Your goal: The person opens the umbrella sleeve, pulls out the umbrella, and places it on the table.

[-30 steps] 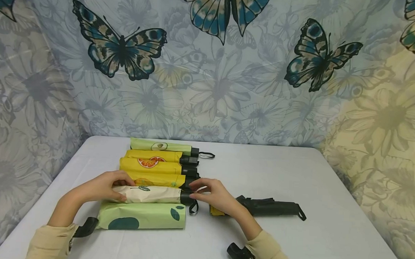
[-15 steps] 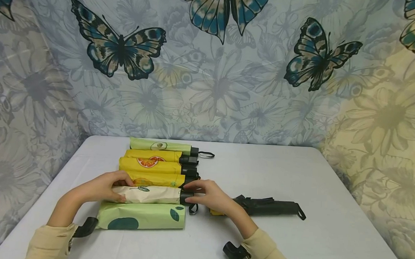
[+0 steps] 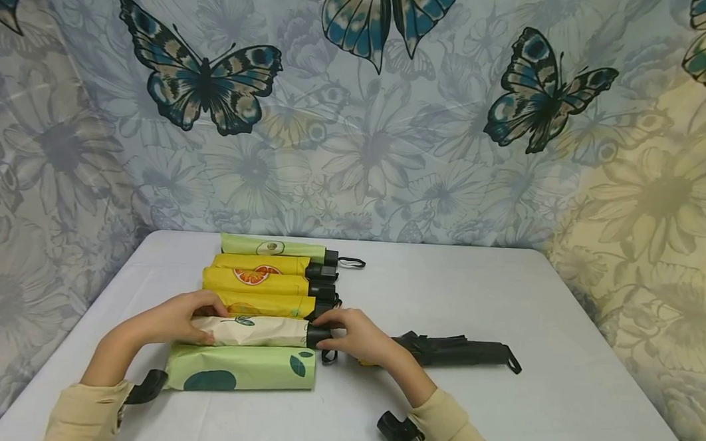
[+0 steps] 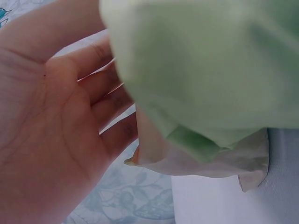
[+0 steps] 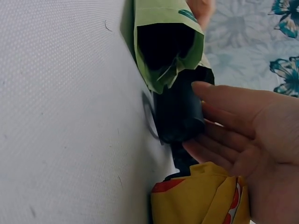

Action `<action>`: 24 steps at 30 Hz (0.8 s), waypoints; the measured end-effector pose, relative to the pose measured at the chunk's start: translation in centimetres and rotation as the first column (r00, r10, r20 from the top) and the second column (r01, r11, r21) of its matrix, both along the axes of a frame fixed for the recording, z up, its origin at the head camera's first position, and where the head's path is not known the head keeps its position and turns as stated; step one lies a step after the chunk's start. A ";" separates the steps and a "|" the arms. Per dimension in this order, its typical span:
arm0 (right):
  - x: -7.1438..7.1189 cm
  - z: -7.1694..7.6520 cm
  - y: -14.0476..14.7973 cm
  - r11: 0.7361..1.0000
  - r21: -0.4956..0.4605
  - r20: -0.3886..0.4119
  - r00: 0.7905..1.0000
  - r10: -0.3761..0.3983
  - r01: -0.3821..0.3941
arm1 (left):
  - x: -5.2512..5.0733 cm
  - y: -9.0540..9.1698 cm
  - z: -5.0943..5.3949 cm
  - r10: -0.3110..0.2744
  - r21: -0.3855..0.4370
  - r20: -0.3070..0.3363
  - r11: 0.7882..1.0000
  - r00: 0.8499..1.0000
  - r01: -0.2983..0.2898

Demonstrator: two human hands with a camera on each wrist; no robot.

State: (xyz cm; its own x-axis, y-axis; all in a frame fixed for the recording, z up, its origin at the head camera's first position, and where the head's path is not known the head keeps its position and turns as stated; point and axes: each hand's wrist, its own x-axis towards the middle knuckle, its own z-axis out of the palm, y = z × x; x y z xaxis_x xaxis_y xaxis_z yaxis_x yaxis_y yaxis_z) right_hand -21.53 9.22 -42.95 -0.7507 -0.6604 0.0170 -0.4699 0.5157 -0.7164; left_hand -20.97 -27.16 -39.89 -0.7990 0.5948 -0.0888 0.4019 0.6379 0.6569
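A folded umbrella in a cream sleeve (image 3: 263, 333) lies across the left half of the table, its black handle (image 3: 318, 336) pointing right. My left hand (image 3: 183, 318) grips its left end, thumb on the near side and fingers on the far side. At the other end, my right hand (image 3: 355, 336) holds the handle between thumb and fingers; the right wrist view shows the thumb on the black handle (image 5: 180, 109). Just nearer lies a green leaf-print sleeve (image 3: 261, 372), whose open end (image 5: 140, 51) looks dark inside. In the left wrist view, green fabric (image 4: 201, 70) hides the left fingertips.
Beyond the cream umbrella lie several sleeved umbrellas: yellow ones (image 3: 290, 284) and a green avocado-print one (image 3: 297, 250). A dark folded umbrella (image 3: 466, 353) without a sleeve lies right, partly behind my right wrist. The white table (image 3: 558, 418) meets a butterfly-print backdrop (image 3: 373, 181).
My right hand has shifted slightly left, and its thumb and fingers have settled around the black handle. The left hand and the umbrellas look unmoved.
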 end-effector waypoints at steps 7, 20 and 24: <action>0.1 -0.1 -0.2 1.000 0.009 -0.018 1.000 -0.015 0.016 | -0.1 -0.1 -0.2 -0.002 -0.002 -0.002 1.000 1.000 0.002; 0.2 -0.4 -0.7 0.999 0.008 -0.010 0.999 -0.034 0.034 | -0.1 -0.3 -0.3 -0.012 0.000 -0.004 1.000 1.000 0.012; 0.2 -0.4 -0.7 0.999 0.010 -0.033 0.999 -0.038 0.038 | -0.1 -0.3 -0.3 -0.016 0.007 0.000 1.000 1.000 0.016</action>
State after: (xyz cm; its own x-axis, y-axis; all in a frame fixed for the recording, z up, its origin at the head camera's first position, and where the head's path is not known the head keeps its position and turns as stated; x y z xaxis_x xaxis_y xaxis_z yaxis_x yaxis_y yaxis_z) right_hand -21.30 8.49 -43.37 -0.7745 -0.6317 0.0347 -0.4727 0.5415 -0.6952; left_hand -21.04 -27.45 -40.20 -0.7895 0.6079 -0.0848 0.4117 0.6269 0.6614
